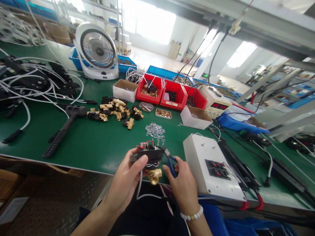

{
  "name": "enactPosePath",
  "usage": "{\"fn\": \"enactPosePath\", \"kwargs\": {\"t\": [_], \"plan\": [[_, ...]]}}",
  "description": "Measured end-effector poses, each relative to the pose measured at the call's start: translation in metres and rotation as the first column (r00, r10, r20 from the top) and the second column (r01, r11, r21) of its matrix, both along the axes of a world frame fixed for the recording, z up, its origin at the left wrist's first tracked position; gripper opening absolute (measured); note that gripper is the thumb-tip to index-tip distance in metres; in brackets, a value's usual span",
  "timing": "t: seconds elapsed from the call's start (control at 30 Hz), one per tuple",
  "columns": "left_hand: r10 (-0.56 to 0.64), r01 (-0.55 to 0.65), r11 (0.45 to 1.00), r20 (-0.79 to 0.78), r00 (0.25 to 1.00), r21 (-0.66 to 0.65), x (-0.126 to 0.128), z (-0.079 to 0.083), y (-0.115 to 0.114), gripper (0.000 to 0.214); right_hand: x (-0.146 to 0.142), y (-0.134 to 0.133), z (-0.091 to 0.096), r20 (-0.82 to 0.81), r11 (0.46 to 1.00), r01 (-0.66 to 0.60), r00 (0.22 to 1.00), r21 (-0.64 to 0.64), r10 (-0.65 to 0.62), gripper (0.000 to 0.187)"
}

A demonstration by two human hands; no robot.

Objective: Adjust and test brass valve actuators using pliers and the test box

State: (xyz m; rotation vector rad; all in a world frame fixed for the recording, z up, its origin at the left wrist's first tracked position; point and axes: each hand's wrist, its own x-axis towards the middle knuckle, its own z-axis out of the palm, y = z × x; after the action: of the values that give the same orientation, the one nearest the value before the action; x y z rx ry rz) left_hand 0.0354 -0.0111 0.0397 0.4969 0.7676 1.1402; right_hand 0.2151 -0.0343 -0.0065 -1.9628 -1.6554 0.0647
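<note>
My left hand (129, 170) is closed round a black valve actuator (150, 156) whose top is open, showing a small motor and red wires. A brass valve body (154, 176) sits under the actuator, and a white cable (140, 186) hangs from it. In my right hand (183, 180) are blue-handled pliers (171, 162), their jaws up against the actuator's right side. What the jaw tips grip, if anything, is too small to make out. Just beyond the actuator lies a pile of small metal clips (155, 130) on the green table (105, 144).
Brass valve bodies (115, 109), a black rubber mallet (66, 127) and cabled black units (36, 78) lie left. Behind are red parts bins (173, 95), small white boxes (195, 117) and a fan (98, 49). A grey test box (204, 164) stands close on the right.
</note>
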Motion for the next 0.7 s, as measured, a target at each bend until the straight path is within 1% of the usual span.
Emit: {"fn": "enactPosePath", "kwargs": {"t": [0.03,0.07,0.1,0.13,0.17,0.2,0.23,0.27,0.3,0.33,0.37,0.43,0.5,0.6,0.7], "plan": [[-0.001,0.001,1.0,-0.006,1.0,0.003,0.0,0.001,0.0,0.054,0.003,0.003,-0.005,0.047,1.0,-0.012,0.999,0.007,0.012,0.05],[-0.005,0.005,1.0,-0.009,1.0,0.004,0.0,0.001,-0.001,0.057,0.004,0.005,-0.007,0.054,0.999,-0.028,0.998,0.024,0.027,0.053],[-0.015,0.015,1.0,-0.008,1.0,0.003,0.0,0.002,-0.002,0.06,0.004,0.005,-0.006,0.012,0.998,-0.049,0.999,0.048,0.048,0.056],[-0.03,0.03,1.0,-0.005,1.0,0.001,0.0,0.002,-0.004,0.063,0.002,0.003,-0.003,-0.085,0.994,-0.082,0.992,0.072,0.088,0.057],[-0.049,0.049,0.999,0.002,0.999,0.001,0.001,0.002,-0.005,0.065,-0.001,0.0,0.003,-0.23,0.987,-0.135,0.961,0.09,0.152,0.059],[-0.069,0.069,0.998,0.01,0.998,0.003,0.001,0.002,-0.007,0.066,-0.006,-0.004,0.01,-0.401,0.973,-0.206,0.886,0.105,0.231,0.061],[-0.087,0.086,0.996,0.017,0.996,0.007,0.001,0.001,-0.009,0.065,-0.011,-0.007,0.019,-0.571,0.951,-0.284,0.763,0.122,0.301,0.064],[-0.098,0.097,0.995,0.024,0.995,0.011,0.002,0.001,-0.011,0.063,-0.017,-0.011,0.027,-0.712,0.926,-0.348,0.613,0.145,0.342,0.066],[-0.102,0.101,0.995,0.03,0.994,0.013,0.003,0.001,-0.012,0.061,-0.023,-0.014,0.034,-0.809,0.907,-0.385,0.471,0.169,0.351,0.066],[-0.101,0.101,0.995,0.039,0.994,0.013,0.004,0.001,-0.014,0.059,-0.029,-0.016,0.04,-0.867,0.901,-0.392,0.365,0.187,0.339,0.064],[-0.097,0.097,0.995,0.05,0.994,0.011,0.005,0.002,-0.015,0.058,-0.034,-0.017,0.044,-0.897,0.904,-0.376,0.3,0.202,0.325,0.061],[-0.078,0.079,0.997,0.077,0.994,-0.002,0.008,0.003,-0.018,0.059,-0.041,-0.017,0.047,-0.916,0.92,-0.316,0.245,0.234,0.317,0.052],[-0.046,0.048,0.999,0.102,0.994,-0.018,0.012,0.005,-0.02,0.06,-0.045,-0.016,0.045,-0.92,0.927,-0.269,0.221,0.262,0.324,0.047],[-0.004,0.007,1.0,0.12,0.993,-0.028,0.017,0.006,-0.024,0.061,-0.047,-0.016,0.04,-0.926,0.931,-0.233,0.192,0.279,0.326,0.043],[0.031,-0.029,0.999,0.138,0.99,-0.019,0.02,0.007,-0.026,0.055,-0.048,-0.018,0.04,-0.937,0.941,-0.2,0.165,0.273,0.307,0.044]]}}
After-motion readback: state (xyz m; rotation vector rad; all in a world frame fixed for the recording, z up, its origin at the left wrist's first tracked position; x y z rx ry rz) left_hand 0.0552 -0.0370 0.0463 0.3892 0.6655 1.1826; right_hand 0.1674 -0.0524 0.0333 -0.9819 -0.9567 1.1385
